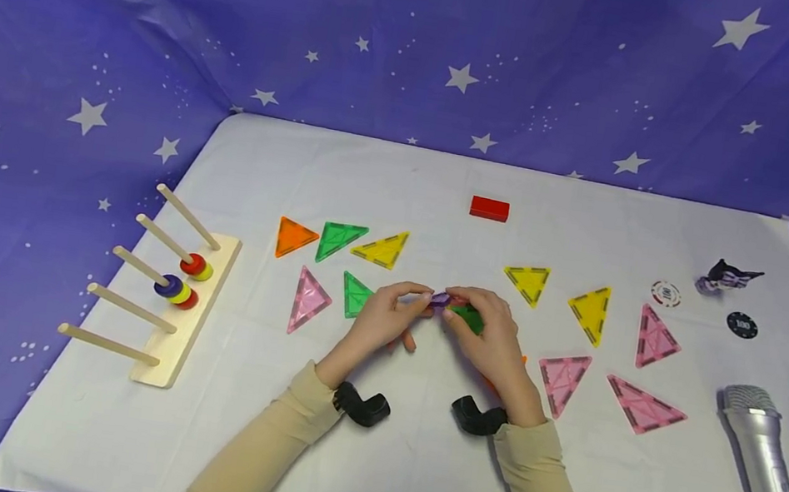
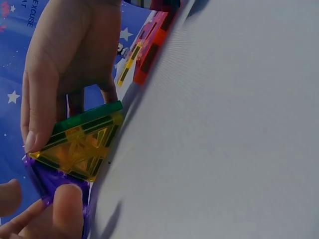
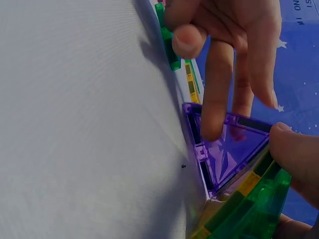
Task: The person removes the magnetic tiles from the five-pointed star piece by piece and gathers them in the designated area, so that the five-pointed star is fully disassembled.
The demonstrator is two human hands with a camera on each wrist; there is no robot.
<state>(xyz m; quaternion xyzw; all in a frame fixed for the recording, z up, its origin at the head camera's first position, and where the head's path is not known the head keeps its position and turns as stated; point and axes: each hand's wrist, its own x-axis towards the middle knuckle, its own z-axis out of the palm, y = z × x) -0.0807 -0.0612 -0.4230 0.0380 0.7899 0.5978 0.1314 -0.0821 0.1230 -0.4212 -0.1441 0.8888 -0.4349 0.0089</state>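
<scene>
Both hands' fingers (image 1: 425, 294) pinch a purple triangle tile (image 1: 441, 299) against a green triangle tile (image 1: 469, 318), seemingly aligning edges to join.

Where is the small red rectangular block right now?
In the head view, the small red rectangular block lies alone at the far middle of the white table, beyond the yellow triangle tiles and both hands.

Purple and green triangle tiles being held together at the middle of the white sheet

A translucent purple triangle tile (image 3: 227, 149) is standing tilted on the sheet, its edge meeting a translucent green triangle tile (image 3: 259, 211) that is leaning against it. The left hand (image 1: 384, 316) is pinching the purple one; the right hand (image 1: 491, 339) is gripping the green one (image 1: 468, 317), whose inner face is showing yellow-tinted (image 2: 82, 147).
</scene>
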